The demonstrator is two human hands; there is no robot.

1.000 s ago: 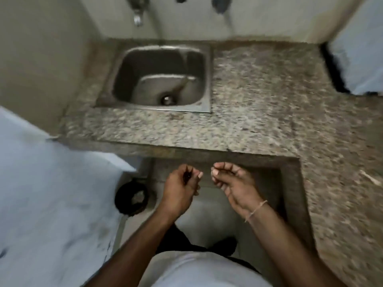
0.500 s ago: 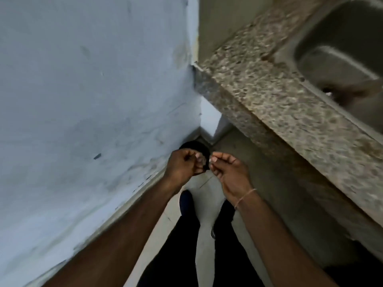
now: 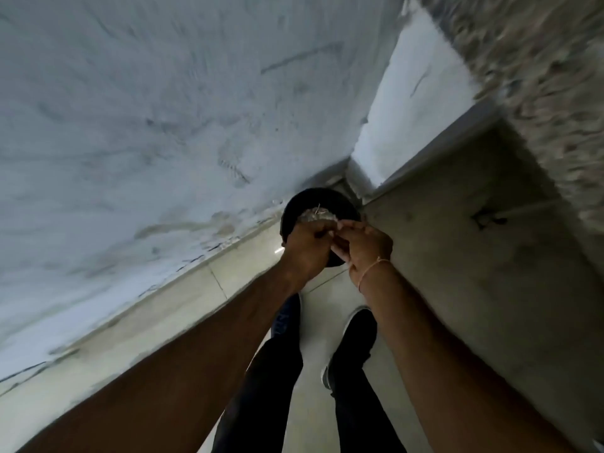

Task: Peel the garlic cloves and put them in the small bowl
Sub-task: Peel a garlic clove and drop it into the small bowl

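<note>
Turned from the sink, both hands, left [image 3: 307, 246] and right [image 3: 362, 245], fingers pinched together, now shed papery scraps over the round black floor bin [image 3: 318, 199], likely discarding peel.

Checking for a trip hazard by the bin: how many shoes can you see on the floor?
2. The left shoe stands beside the wall base, mostly hidden by the left forearm; the right shoe stands on the floor nearer the counter, below the right wrist.

Both forearms reach in from the bottom edge to frame centre. Left hand [image 3: 305, 248] and right hand [image 3: 362, 245] meet, fingers curled, fingertips touching. Contents of either grip unresolved. Thin bracelet [image 3: 371, 271] on right wrist.
</note>
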